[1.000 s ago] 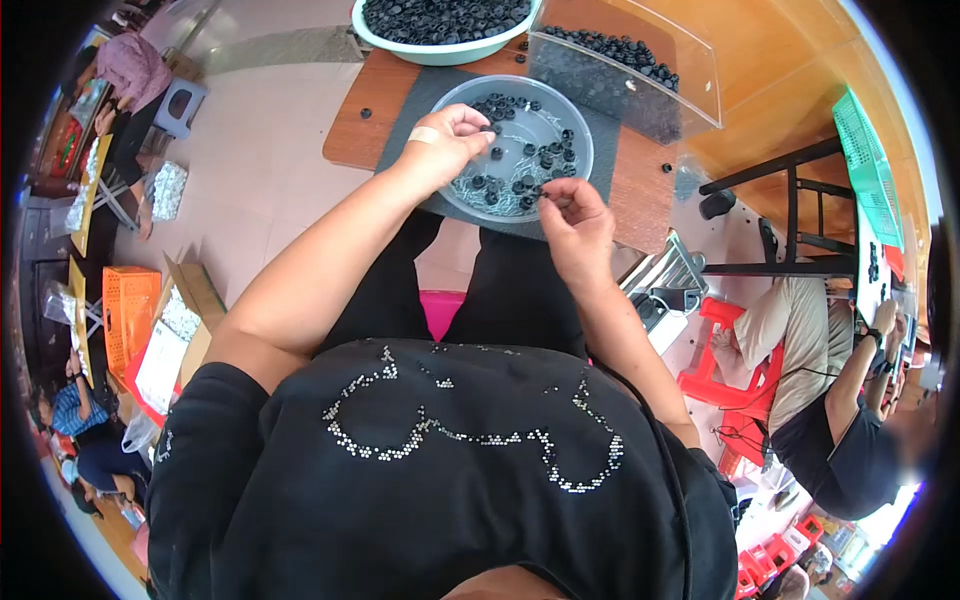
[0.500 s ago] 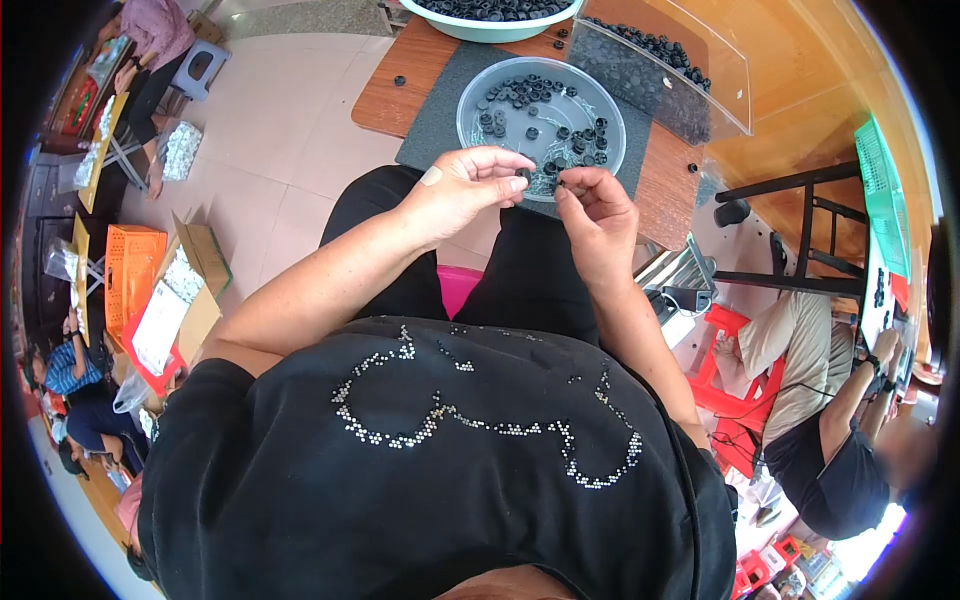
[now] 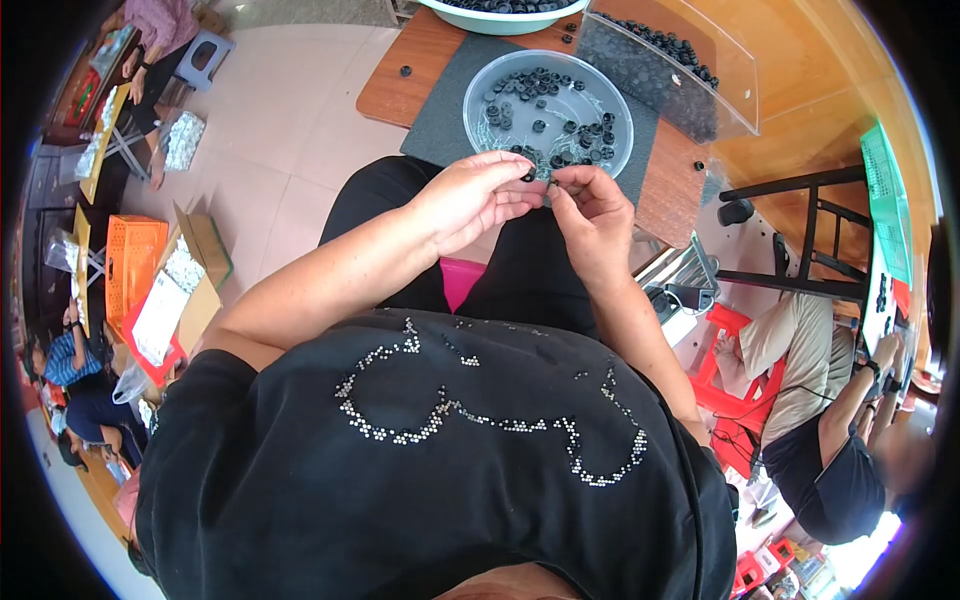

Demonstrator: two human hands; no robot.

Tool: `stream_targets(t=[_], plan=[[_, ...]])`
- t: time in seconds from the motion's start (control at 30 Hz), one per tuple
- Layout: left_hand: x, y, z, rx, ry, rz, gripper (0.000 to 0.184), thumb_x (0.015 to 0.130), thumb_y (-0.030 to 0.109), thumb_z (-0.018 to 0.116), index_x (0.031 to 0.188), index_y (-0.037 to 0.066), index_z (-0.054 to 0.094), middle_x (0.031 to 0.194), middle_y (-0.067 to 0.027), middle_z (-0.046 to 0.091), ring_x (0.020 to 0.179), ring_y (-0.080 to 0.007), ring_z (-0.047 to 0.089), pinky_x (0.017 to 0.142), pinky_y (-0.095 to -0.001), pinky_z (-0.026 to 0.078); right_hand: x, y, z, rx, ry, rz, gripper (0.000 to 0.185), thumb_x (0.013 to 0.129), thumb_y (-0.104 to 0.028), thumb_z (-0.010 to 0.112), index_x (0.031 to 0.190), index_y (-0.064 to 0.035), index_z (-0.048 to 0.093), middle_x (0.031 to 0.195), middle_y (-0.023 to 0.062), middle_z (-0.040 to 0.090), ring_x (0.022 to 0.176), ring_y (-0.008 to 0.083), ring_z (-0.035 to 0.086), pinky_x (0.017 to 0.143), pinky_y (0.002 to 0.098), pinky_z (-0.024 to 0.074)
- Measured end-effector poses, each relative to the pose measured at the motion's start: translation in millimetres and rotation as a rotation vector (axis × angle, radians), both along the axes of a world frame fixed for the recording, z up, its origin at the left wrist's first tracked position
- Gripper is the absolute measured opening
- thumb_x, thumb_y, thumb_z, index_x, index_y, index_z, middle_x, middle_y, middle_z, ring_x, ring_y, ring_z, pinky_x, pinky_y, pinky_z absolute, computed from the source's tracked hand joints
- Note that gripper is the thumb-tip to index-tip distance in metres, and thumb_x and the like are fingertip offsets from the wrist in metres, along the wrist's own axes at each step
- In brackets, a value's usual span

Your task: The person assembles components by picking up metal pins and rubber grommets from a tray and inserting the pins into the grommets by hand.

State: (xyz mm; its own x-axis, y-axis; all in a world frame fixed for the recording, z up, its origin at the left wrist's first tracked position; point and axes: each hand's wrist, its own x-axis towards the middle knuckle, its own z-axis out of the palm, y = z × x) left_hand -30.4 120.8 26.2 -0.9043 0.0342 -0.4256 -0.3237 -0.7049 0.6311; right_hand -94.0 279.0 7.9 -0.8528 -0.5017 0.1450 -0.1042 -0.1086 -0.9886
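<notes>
My left hand [image 3: 475, 203], palm turned partly upward, holds a small round black plastic part [image 3: 528, 175] at the thumb and fingertips. Close beside it, my right hand [image 3: 594, 220] is closed in a pinch, thumb against forefinger. A tiny dark piece seems to sit in that pinch, too small to name. Both hands are over my lap at the near rim of a translucent round basin [image 3: 628, 150]. Inside the basin lie several loose black round parts [image 3: 540, 82] and thin pale strands [image 3: 597, 97].
The basin rests on a dark mat [image 3: 440, 128] on a brown wooden table [image 3: 385, 92]. Behind it are a pale green basin [image 3: 500, 20] and a clear bin [image 3: 735, 100], both with black parts. A co-worker [image 3: 830, 440] sits at right; other people work at left.
My left hand has rolled palm-up and its lower fingers have straightened toward my right hand. The right hand keeps its pinch, slightly lower and to the left. The whole view has shifted slightly.
</notes>
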Motion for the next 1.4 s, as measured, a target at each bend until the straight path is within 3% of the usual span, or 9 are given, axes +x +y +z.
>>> stream_targets(t=[0.37,0.6,1.0,1.4], plan=[[2.1,7.6,-1.3,-0.044,0.008,0.021,0.026,0.092,0.019,0.052,0.108,-0.001,0.056,0.1,-0.0129,0.061,0.095,-0.0188,0.06,0.085,-0.0298,0.049,2.9,-4.6,1.0,0.14,0.289,-0.089,0.014,0.074,0.004,0.063,0.086,0.0011,0.06,0.079,0.0062,0.058,0.067,0.0104,0.059,0.058,0.0217,0.0472],[1.5,3.8,-7.2,-0.037,-0.004,0.004,0.024,0.091,0.017,0.053,0.107,0.0,0.057,0.099,-0.0112,0.062,0.092,-0.0166,0.061,0.082,-0.0274,0.049,1.3,-3.6,-3.0,0.153,0.251,-0.095,0.014,0.074,0.003,0.064,0.087,0.0007,0.061,0.078,0.0057,0.059,0.065,0.0096,0.057,0.058,0.0216,0.0466],[-1.8,-5.5,-15.8,0.293,0.048,-0.016,0.025,0.093,0.015,0.047,0.111,-0.001,0.055,0.091,-0.0072,0.062,0.086,-0.0125,0.06,0.079,-0.0232,0.05,5.0,-5.5,1.9,0.106,0.218,-0.112,0.014,0.074,0.003,0.065,0.086,0.0,0.06,0.078,0.0055,0.059,0.065,0.0094,0.057,0.058,0.0216,0.0467],[1.4,0.0,-10.1,0.177,0.063,-0.029,0.026,0.093,0.016,0.049,0.112,0.0,0.055,0.094,-0.0063,0.061,0.09,-0.013,0.059,0.085,-0.0261,0.048,5.4,-6.2,4.2,0.146,0.369,-0.16,0.015,0.072,0.003,0.065,0.085,-0.0001,0.061,0.075,0.0068,0.058,0.064,0.0117,0.057,0.058,0.0235,0.0467]])
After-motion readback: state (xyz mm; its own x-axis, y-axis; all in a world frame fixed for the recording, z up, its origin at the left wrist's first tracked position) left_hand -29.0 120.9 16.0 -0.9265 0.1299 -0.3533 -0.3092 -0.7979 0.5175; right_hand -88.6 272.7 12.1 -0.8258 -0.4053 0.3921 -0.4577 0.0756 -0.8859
